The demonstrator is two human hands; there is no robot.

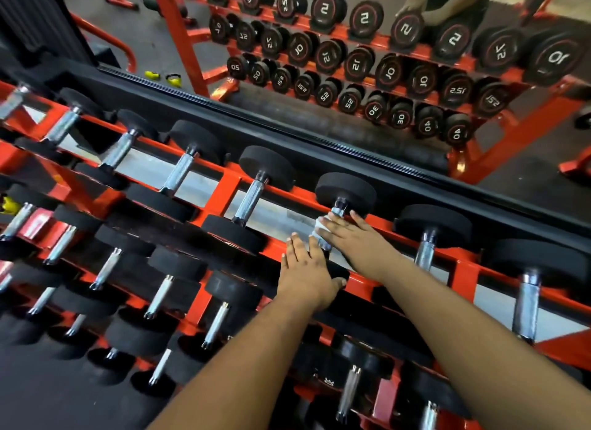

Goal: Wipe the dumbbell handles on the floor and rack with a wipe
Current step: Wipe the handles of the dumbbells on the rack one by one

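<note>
Red steel made up the rack (224,186), which held rows of black dumbbells with bright metal handles on several tiers, and everything else sat in relation to it. On the rack's top tier, one dumbbell (345,191) lay with its far head against the back rail. The right hand (355,237) lay over that dumbbell's handle (335,212), fingers stretched out nearly straight and a little spread, pressing a white wipe (319,226) down against the metal. Only a small part of the wipe showed at the fingertips; the rest was hidden under the palm. The left hand (307,273) rested just nearer on the same tier, on the dumbbell's near black head (339,271), fingers straight and close together, thumb hooked around the edge of the head. Neither hand had its fingers curled shut around the handle. Behind the rack's top rail ran a mirror (351,61), which reflected the same rack with numbered dumbbell ends. Neighbouring dumbbells stood on the top tier to either side, apart from both hands.
</note>
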